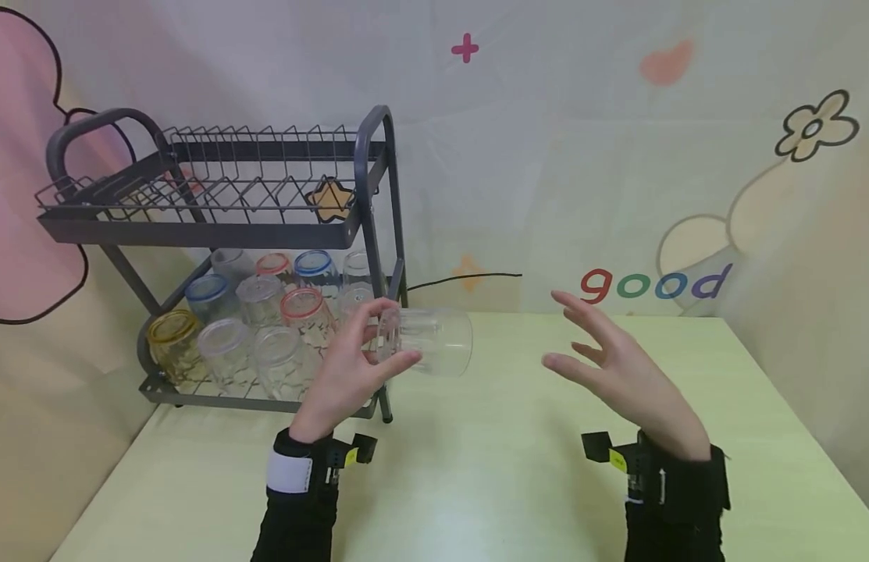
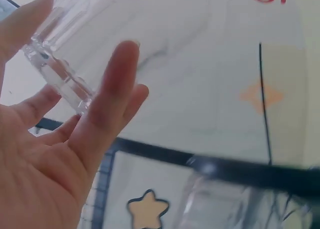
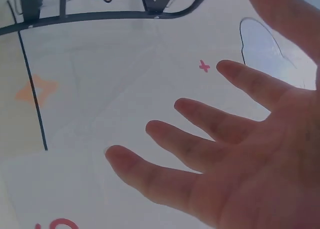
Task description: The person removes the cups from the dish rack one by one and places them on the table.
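Closest to the lens are two black sleeves point(image 1: 297, 523) with straps and small gadgets at the wrists, both forearms cut off by the bottom of the head view. Left hand point(image 1: 346, 371) has a clear glass point(image 1: 439, 343) tipped on its side, thumb and fingers gripping one end; it's up in the air just right of the rack. Honestly can't tell mouth from base for sure, it's that see-through, and the left wrist view chops most of it off at the top. Right hand point(image 1: 620, 367) is free, fingers spread, well apart from the glass, with the finger at the right wrist view's upper corner running out of frame. Past that, the left hand covers some of the dark metal rack point(image 1: 202, 234), whose lower tier carries a bunch of upside-down glasses point(image 1: 306, 303), clear plus yellow, blue and red tints. Back ones are half hidden by the front row, so I won't swear to a count. Bench point(image 1: 476, 468) is pale yellow-green, near edge out of shot. Behind it all, a light backdrop point(image 1: 518, 156) with cartoon flowers, a heart, stars and "good" in coloured letters point(image 1: 655, 285). There's also a thin black line point(image 1: 465, 277) beside the rack, cord or print, no clue.
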{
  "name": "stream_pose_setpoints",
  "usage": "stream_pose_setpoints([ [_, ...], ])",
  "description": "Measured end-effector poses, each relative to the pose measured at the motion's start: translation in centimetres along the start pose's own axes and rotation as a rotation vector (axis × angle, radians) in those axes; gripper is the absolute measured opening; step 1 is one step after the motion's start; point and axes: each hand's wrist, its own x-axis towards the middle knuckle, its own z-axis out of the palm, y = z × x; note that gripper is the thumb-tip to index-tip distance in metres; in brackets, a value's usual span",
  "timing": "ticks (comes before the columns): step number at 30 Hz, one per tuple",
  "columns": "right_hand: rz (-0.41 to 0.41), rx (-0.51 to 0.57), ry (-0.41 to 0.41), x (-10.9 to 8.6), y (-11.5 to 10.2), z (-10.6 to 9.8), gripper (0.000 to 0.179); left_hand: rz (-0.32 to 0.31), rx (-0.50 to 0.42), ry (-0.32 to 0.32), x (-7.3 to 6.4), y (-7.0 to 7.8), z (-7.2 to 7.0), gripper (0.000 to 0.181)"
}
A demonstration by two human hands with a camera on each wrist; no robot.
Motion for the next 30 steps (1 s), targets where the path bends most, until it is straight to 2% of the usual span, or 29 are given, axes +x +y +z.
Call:
stream_pose_setpoints([
  [4, 0.048, 0.074, -0.006, 0.3, 0.2, 0.3, 0.072, -0.011, -0.124, -0.035, 0.3, -0.3, 0.8, 0.064],
  [11, 0.047, 0.149, -0.056, 0.6, 0.4, 0.9, 0.073, 0.005, -0.263, -0.095, 0.5, -1.0, 1.9, 0.059],
  [16, 0.023, 0.186, -0.087, 1.3, 0.7, 1.7, 0.073, 0.055, -0.310, -0.124, 0.5, -0.9, 2.7, 0.055],
  [20, 0.001, 0.247, -0.131, 1.9, 0.9, 2.2, 0.072, 0.056, -0.352, -0.163, 0.9, -0.8, 3.4, 0.056],
  [25, -0.038, 0.358, -0.161, 2.5, 1.2, 2.5, 0.073, 0.065, -0.363, -0.177, 1.3, -0.8, 4.6, 0.056],
  [30, -0.019, 0.408, -0.180, 2.8, 1.9, 2.9, 0.076, 0.079, -0.410, -0.197, 1.1, -0.6, 5.7, 0.056],
])
